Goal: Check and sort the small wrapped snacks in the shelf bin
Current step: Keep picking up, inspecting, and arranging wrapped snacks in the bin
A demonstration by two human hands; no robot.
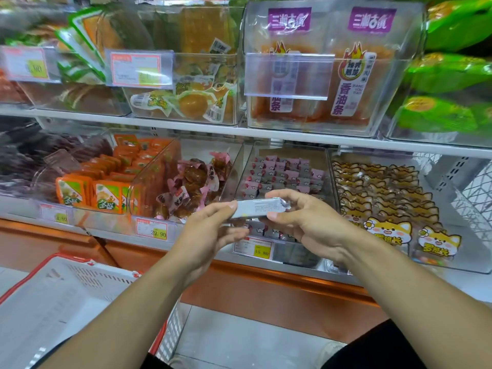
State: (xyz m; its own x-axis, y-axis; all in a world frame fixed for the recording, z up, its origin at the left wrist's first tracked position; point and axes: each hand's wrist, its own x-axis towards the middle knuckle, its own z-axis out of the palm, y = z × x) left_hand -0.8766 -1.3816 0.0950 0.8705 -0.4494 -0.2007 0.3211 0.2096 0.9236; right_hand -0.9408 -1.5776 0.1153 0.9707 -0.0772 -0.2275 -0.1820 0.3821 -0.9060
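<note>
One snack in hand: a small silver-wrapped snack bar [259, 208] held up in front of the shelf, printed side toward the person.
Long axis: roughly level, left to right, tilted slightly up at its right end.
Left hand [210, 233]: pinches the bar's left end between thumb and fingertips, narrow grip.
Right hand [300, 217]: holds the right end, thumb under the lower edge, fingers curled behind.
Nearer hand: both are on it; the right covers more of the wrapper, so I judge it could carry the bar alone.
Where it came from, likely: the clear shelf bin [328, 177] directly behind and below the bar, filled with rows of pink-and-white wrapped snacks [282, 173].
Step, as I read it: checking the print before sorting.
Neighbours: brown twist-wrapped sweets [195, 179] to the left, yellow dog-print packs [383, 198] to the right.
Below left: white shopping basket [53, 296] with red rim.
</note>
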